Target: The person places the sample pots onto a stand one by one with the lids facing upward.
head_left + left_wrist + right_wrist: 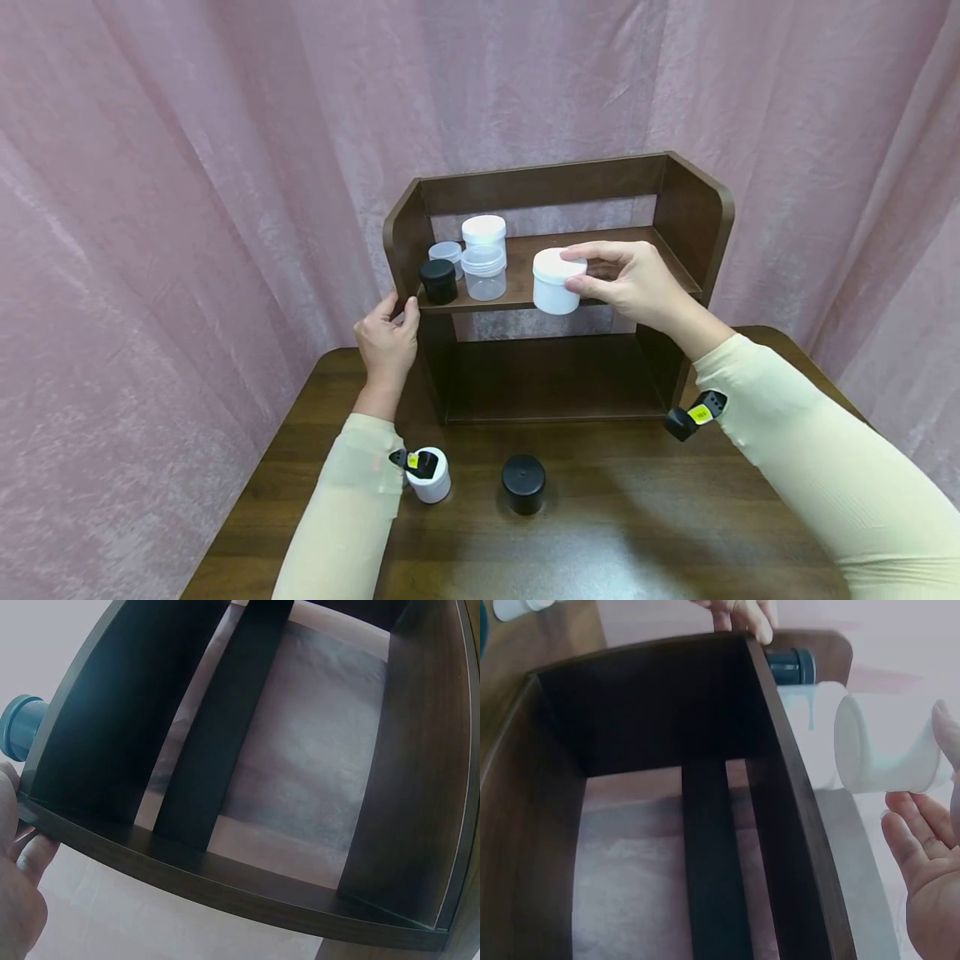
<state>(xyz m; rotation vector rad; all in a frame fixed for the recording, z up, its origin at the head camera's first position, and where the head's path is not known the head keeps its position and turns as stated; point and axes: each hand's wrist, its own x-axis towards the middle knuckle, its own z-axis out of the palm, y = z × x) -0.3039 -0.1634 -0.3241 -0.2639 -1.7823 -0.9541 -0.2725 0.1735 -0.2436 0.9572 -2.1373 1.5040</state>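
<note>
My right hand (637,283) pinches a white lidded jar (553,296) between thumb and fingers, upright in front of the upper shelf's edge. In the right wrist view the same white jar (889,742) appears beside the shelf board. My left hand (386,337) grips the left side panel of a dark brown two-tier wooden shelf (600,175) near the upper board. On that board's left part stand a small black jar (438,282), a clear jar (486,285), a smaller clear jar (446,250) and a taller white jar (483,227) behind.
On the brown wooden table (600,517), a black jar (523,483) stands in front of the shelf. A white jar (431,487) is partly hidden behind the left wrist camera (422,463). Pink curtains (225,208) hang behind and at both sides.
</note>
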